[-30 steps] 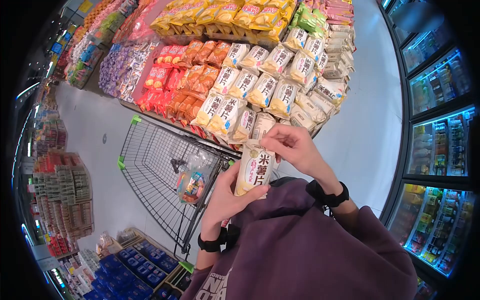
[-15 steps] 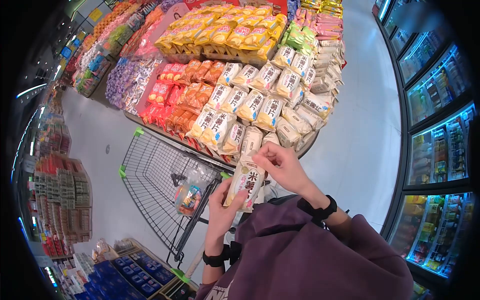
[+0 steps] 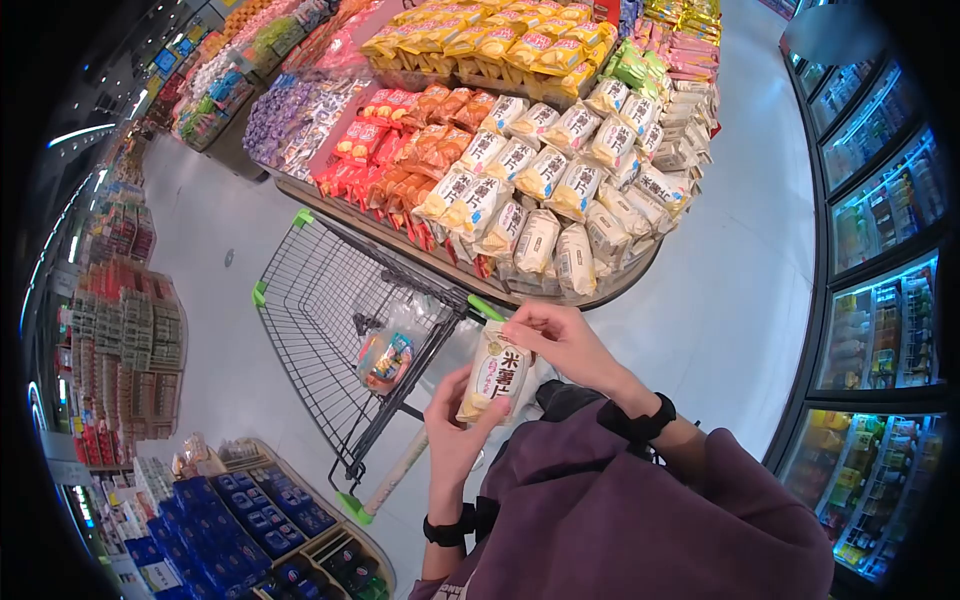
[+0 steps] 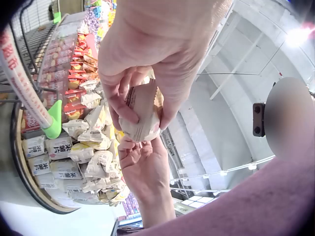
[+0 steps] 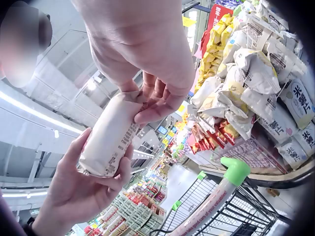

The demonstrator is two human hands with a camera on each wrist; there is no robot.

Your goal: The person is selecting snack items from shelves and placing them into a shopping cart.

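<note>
A cream-white bag of chips (image 3: 497,378) with large dark characters is held between both hands in the head view. My left hand (image 3: 458,415) grips its lower end, thumb across the front and fingers behind. At the top edge my right hand (image 3: 560,338) pinches the seal between thumb and fingers. The right wrist view shows the back of the chip bag (image 5: 109,135), with small print along one side, and the left hand (image 5: 88,189) around its bottom. From the left wrist, the bag's crimped end (image 4: 142,105) shows between the left thumb and fingers.
A shopping cart (image 3: 350,330) with a clear bag of colourful packets (image 3: 388,355) stands left of the hands. Beyond is a display with white chip bags (image 3: 545,170), yellow bags (image 3: 500,45) and red bags (image 3: 360,140). Lit coolers (image 3: 885,320) line the right; blue boxes (image 3: 215,520) are stacked lower left.
The view has shifted, and the display and cart sit farther right in it than half a second ago. Both hands keep their hold on the chip bag, which sits clear of the display in view.
</note>
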